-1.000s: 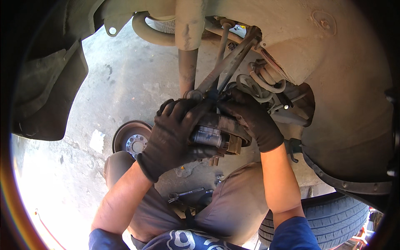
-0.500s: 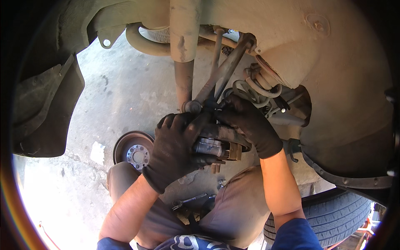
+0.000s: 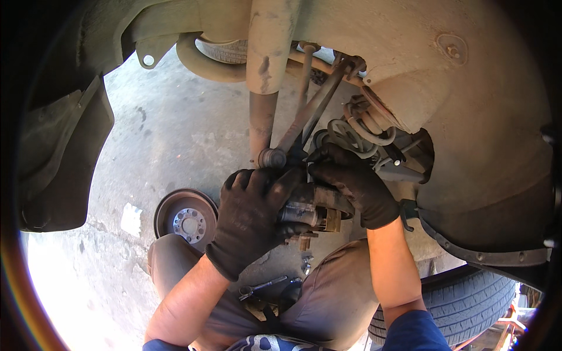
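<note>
Both gloved hands sit slightly nearer, in step with most of the scene, so I'd call it mainly a viewpoint shift. Left hand [image 3: 249,213]: thumb and index straddle the brake part [image 3: 300,215], fingers look clamped round it; the rest of the grip is hidden. Right hand [image 3: 356,187]: thumb and index tips come close together by a slim pale rod [image 3: 309,171]; can't tell whether they pinch it. Brake part is between the hands, on the near side of the bushing [image 3: 272,158] at the link's [image 3: 310,117] near end. Coil spring [image 3: 377,133] is far right of the right hand.

Risks, my guess: the brake part looks heavy, so a loosened left grip could let it tip or drop toward the knees. Smooth gloves could slip on the rod or trap a fingertip. Anything dropped might land by the ratchet [image 3: 266,286] on the floor [image 3: 146,158].

Versus half a second ago: rod shows more clearly, the gap beside the left index looks a bit wider. Disc [image 3: 189,224] lies left on the floor, tyre [image 3: 468,304] near right, as before.
</note>
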`<state>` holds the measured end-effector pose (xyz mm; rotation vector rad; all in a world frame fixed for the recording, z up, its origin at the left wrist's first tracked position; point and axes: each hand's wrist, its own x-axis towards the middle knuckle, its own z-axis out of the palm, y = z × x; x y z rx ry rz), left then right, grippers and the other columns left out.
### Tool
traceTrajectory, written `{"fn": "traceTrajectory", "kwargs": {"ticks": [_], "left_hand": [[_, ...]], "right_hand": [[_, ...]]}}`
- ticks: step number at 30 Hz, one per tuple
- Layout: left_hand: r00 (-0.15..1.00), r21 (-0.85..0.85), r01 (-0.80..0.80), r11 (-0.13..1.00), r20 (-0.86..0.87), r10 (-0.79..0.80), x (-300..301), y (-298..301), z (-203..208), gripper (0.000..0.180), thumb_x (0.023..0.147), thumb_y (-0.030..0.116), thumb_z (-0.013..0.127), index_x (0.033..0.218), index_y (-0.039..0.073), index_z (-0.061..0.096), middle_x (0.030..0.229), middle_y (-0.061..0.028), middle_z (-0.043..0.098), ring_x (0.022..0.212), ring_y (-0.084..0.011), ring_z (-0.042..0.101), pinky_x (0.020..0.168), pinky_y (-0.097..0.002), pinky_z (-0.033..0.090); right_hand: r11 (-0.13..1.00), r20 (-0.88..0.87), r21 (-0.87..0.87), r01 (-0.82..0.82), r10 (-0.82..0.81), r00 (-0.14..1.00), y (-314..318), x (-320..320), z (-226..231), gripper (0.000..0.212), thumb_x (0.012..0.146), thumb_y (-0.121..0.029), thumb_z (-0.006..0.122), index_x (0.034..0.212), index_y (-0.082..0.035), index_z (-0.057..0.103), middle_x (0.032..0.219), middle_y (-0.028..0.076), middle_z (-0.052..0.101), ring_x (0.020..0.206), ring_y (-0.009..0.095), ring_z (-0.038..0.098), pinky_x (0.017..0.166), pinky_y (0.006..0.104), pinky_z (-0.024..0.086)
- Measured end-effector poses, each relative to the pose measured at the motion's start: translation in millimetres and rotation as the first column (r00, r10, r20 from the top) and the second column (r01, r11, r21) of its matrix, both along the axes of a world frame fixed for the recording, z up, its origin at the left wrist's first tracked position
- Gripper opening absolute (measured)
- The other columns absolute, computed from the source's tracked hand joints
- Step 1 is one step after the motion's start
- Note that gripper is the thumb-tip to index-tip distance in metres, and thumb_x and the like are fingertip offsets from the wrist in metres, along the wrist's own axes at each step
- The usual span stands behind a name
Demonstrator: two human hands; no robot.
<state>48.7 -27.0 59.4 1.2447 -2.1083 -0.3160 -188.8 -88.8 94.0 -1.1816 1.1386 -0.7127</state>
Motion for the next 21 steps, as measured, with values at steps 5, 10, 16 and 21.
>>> {"fn": "traceTrajectory", "kwargs": {"ticks": [5, 10, 16, 21], "left_hand": [[0.996, -0.055, 0.023, 0.998, -0.082, -0.027, 1.2, -2.0, -5.4, 0.103, 0.056, 0.04, 0.098, 0.149, 0.02, 0.057, 0.126, -0.0115, 0.063, 0.113, -0.0388, 0.063, 0.097, -0.0525, 0.052], [0.991, -0.076, 0.038, 0.996, -0.129, -0.047, 2.7, -4.0, -12.7, 0.104, 0.058, 0.05, 0.097, 0.15, 0.025, 0.056, 0.127, -0.01, 0.06, 0.111, -0.0375, 0.063, 0.095, -0.0534, 0.052], [0.985, -0.138, 0.011, 0.99, -0.168, -0.035, 2.3, -4.2, -20.1, 0.106, 0.058, 0.048, 0.097, 0.151, 0.026, 0.054, 0.126, -0.0087, 0.06, 0.11, -0.035, 0.063, 0.096, -0.0526, 0.051], [0.975, -0.12, 0.016, 0.993, -0.217, -0.042, 2.8, -4.9, -22.5, 0.094, 0.061, 0.041, 0.097, 0.144, 0.019, 0.059, 0.125, -0.0093, 0.064, 0.11, -0.0353, 0.063, 0.095, -0.0508, 0.05]], "right_hand": [[0.998, -0.082, -0.067, 0.008, -0.014, 0.997, 3.8, 8.6, 7.2, 0.033, 0.094, -0.018, 0.076, 0.12, -0.001, 0.066, 0.101, 0.002, 0.067, 0.089, 0.007, 0.061, 0.077, 0.0226, 0.049], [0.997, -0.203, -0.076, -0.018, 0.002, 0.979, 2.9, 7.5, 10.0, 0.031, 0.097, -0.021, 0.076, 0.119, -0.001, 0.067, 0.099, 0.002, 0.066, 0.086, 0.006, 0.059, 0.076, 0.023, 0.046], [1.0, -0.113, 0.006, 0.027, -0.026, 0.993, -1.2, 5.6, 9.4, 0.03, 0.097, -0.025, 0.076, 0.115, -0.002, 0.068, 0.101, 0.002, 0.067, 0.092, 0.009, 0.062, 0.084, 0.0256, 0.048], [0.992, -0.389, -0.113, -0.065, 0.016, 0.921, -2.6, 15.1, 21.0, 0.039, 0.095, -0.037, 0.081, 0.106, -0.002, 0.067, 0.086, -0.001, 0.062, 0.073, 0.007, 0.055, 0.064, 0.0267, 0.043]]}}
